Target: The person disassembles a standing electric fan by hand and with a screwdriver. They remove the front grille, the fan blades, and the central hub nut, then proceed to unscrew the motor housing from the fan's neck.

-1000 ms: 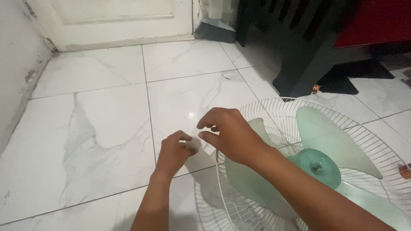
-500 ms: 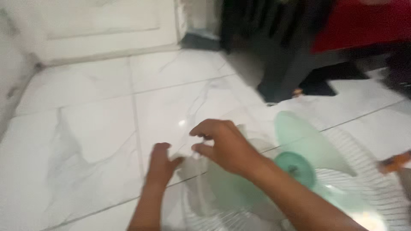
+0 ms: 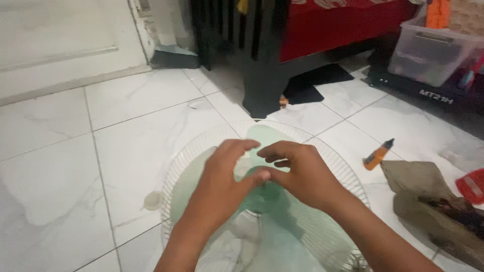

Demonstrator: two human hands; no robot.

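Hands meet over the middle of a fan lying flat on the white tiled floor [image 3: 60,166]. The left hand [image 3: 222,181] and the right hand [image 3: 302,174] hover side by side, fingers curled and thumbs touching above the hub; whether they pinch anything there cannot be told, as the hub is hidden beneath them. The wire fan guard [image 3: 176,168] rings the pale green blades [image 3: 189,189], and the hands and forearms cover most of the centre. A small round whitish cap [image 3: 153,200] lies on the floor just beside the guard's left rim. To the right, apart from the guard, lie an orange bottle [image 3: 378,154] and a crumpled brown bag [image 3: 428,196]. Beyond the guard stands a dark furniture leg [image 3: 262,90], with a clear plastic bin [image 3: 428,55] at the far right.
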